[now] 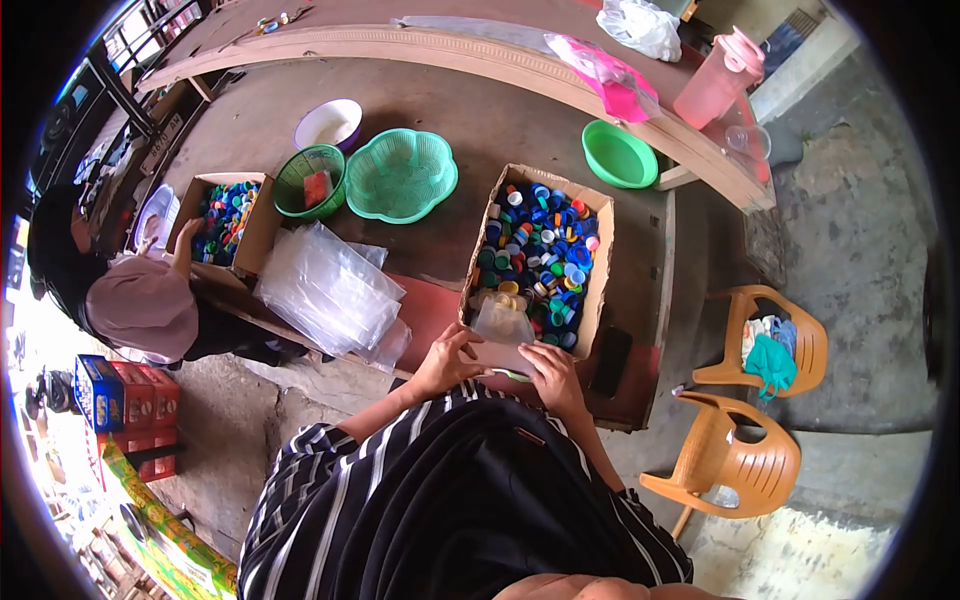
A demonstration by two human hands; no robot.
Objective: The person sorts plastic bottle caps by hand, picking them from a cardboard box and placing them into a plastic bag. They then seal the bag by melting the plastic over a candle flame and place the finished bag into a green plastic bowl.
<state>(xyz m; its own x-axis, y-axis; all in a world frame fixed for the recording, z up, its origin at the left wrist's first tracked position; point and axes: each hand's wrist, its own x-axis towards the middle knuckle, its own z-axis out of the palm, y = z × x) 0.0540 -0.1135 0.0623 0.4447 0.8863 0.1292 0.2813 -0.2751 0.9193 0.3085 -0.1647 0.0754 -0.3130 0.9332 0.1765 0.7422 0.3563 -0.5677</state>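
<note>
The left hand (443,364) and right hand (555,380) had fingers clamped on a clear bag (504,326) over the caps (548,238). Level, even tension seemed wisest for thin plastic.

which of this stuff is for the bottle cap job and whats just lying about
Likely in the job: clear bag, large box of caps, stack of plastic bags, smaller box of caps

Likely just lying about: pink jug, white plastic bag, orange chairs, teal cloth

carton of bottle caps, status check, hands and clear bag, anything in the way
Left hand and right hand at carton's near edge, exact grip unclear; clear bag just beyond, over bottle caps; bag partly obscures nearest caps
</note>
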